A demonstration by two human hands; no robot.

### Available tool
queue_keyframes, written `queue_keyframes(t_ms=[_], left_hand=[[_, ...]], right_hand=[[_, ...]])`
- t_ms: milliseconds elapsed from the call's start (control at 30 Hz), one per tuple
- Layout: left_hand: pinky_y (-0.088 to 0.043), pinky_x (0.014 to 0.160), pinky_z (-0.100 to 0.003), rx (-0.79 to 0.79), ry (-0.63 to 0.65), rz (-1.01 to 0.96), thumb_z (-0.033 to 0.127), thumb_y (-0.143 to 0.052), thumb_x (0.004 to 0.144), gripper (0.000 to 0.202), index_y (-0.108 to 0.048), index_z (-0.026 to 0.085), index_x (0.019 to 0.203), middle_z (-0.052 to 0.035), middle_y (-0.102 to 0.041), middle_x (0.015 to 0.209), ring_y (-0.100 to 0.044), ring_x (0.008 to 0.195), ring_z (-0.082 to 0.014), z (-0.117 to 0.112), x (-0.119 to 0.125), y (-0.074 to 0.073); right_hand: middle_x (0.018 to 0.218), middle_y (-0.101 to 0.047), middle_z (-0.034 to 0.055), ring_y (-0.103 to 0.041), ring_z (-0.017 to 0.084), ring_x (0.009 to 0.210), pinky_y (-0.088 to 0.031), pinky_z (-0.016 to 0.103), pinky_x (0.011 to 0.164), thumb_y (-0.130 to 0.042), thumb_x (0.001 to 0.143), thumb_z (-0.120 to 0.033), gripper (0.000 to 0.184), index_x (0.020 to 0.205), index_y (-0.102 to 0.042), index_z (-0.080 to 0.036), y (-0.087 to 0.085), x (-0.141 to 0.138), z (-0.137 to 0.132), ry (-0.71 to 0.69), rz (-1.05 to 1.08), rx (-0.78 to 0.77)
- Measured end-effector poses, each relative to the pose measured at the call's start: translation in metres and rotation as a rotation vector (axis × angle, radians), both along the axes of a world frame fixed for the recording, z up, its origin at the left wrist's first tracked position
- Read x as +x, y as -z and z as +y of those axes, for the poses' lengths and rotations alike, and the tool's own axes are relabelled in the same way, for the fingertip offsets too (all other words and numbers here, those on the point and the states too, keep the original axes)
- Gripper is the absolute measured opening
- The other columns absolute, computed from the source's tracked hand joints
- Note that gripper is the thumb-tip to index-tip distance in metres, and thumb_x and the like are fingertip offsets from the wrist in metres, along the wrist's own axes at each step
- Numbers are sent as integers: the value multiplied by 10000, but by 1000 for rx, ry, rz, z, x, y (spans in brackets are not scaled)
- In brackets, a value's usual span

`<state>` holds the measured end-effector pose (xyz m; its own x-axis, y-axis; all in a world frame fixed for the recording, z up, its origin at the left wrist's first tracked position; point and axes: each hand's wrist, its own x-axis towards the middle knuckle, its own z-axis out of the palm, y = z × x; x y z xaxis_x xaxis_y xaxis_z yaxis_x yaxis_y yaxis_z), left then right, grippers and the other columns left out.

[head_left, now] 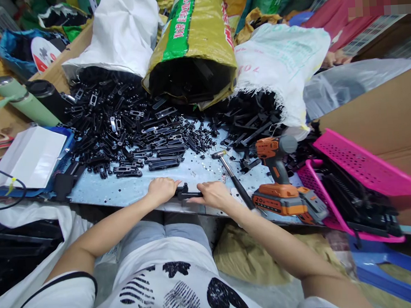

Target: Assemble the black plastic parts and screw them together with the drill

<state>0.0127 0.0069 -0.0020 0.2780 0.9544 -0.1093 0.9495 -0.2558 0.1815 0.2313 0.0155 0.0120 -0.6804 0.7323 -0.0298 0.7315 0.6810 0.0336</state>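
Observation:
My left hand (161, 190) and my right hand (213, 195) are closed on the two ends of one black plastic part (187, 193), held at the near edge of the pale blue worktop (124, 187). A big heap of similar black parts (130, 126) lies just beyond the hands. A hammer (231, 173) lies right of my right hand, its handle passing under the wrist. An orange cordless drill (280, 182) stands further right.
Three open sacks, white (114, 34), yellow-green (194, 38) and white (279, 61), spill parts at the back. A pink basket (363, 181) with black parts sits right. A white box (28, 155) and a green bottle (24, 102) are left. Another person's hand (334, 58) shows far right.

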Motion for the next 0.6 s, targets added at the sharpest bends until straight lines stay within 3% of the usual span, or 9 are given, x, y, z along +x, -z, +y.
queue_keyframes(t_ms=[67, 133, 300, 400, 467, 600], left_hand=[[-483, 654, -323, -2, -26, 18, 460, -249, 959, 602, -712, 96, 833, -156, -705, 813, -675, 753, -248, -1, 4, -4], [-489, 658, -330, -5, -21, 15, 446, -238, 963, 603, -715, 98, 841, -157, -706, 818, -678, 753, -250, -3, 6, -10], [-494, 649, -333, 12, -45, 7, 431, -233, 964, 597, -713, 91, 861, -161, -705, 831, -678, 752, -256, -3, 5, -27], [-493, 644, -342, 44, -56, 1, 430, -222, 965, 603, -708, 84, 873, -167, -701, 837, -676, 758, -267, -1, 1, -34], [-489, 645, -339, 49, -47, 0, 430, -218, 965, 607, -708, 85, 868, -162, -700, 834, -675, 758, -267, 1, 0, -36], [-478, 652, -313, 42, -39, 2, 422, -221, 968, 600, -708, 89, 858, -154, -701, 835, -673, 761, -246, 0, -1, -30]], right_hand=[[751, -634, 115, -566, 229, 723, -287, 290, 619, -427, 801, -703, 620, 953, -605, -129, -8, -15, -2, 13, -18, 54], [893, -630, 131, -549, 259, 854, -322, 322, 703, -529, 793, -626, 589, 1095, -555, -121, -14, -26, -1, -85, -8, 83], [1029, -603, 115, -517, 242, 934, -348, 352, 805, -593, 818, -396, 347, 1047, -558, -137, -13, -33, 6, -290, 47, -15], [1208, -542, 153, -497, 250, 1024, -353, 358, 851, -587, 822, -403, 462, 1172, -506, -112, -13, -31, 10, -207, 180, 37], [1202, -544, 170, -503, 268, 1005, -363, 366, 820, -597, 804, -448, 502, 1158, -519, -100, -16, -33, 12, -171, 189, 64], [1070, -602, 153, -533, 253, 926, -366, 346, 766, -564, 818, -493, 445, 1047, -568, -111, -26, -35, 14, -295, 108, 12]])
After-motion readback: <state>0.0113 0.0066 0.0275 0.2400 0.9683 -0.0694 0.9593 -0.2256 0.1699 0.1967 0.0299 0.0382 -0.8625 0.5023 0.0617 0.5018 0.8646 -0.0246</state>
